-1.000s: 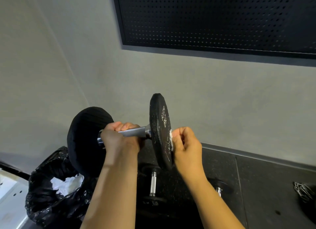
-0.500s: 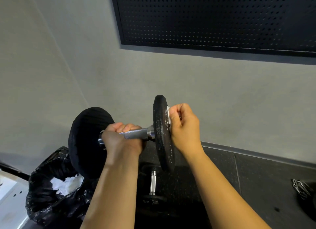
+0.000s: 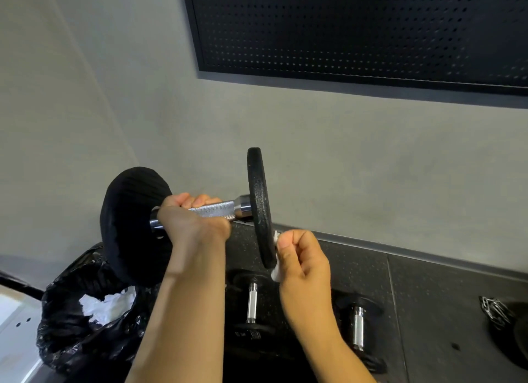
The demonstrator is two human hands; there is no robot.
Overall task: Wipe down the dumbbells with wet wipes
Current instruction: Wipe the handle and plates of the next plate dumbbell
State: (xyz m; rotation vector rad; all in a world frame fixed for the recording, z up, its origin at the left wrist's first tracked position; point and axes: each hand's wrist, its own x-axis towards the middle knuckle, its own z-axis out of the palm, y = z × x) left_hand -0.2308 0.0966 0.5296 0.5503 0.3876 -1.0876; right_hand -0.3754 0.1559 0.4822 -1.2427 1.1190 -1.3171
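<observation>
Dumbbell point(image 3: 217, 211): held up level in the middle of the frame, in front of the grey wall, its knurled chrome handle running left to right.
Left grip point(image 3: 194, 225): fingers wrapped tight round the handle, close to the left plate.
Right grip point(image 3: 303, 257): curled round a white wipe point(image 3: 275, 272), thumb on top, pressing it against the lower edge of the right plate.
Right plate point(image 3: 258, 205): thin black disc seen almost edge-on, with a rough speckled finish.
Left plate point(image 3: 128, 225): black, bulkier-looking, with fine ridges over its rim.
Floor dumbbell point(image 3: 251, 299): lying on the dark speckled floor at bottom centre, showing between the two forearms, chrome handle pointing up the frame.
Second floor dumbbell point(image 3: 358, 325): on the floor just right of the right forearm, lying the same way.
Writing: pale marks on the near end of the floor dumbbell, too small to read.
Bag point(image 3: 65, 339): crinkled black plastic at lower left, open at the top, with crumpled white paper point(image 3: 105, 302) inside.
Panel point(image 3: 357, 25): black perforated board on the wall, upper right.
Chain point(image 3: 495, 311): a heap of metal links at the lower right edge.
</observation>
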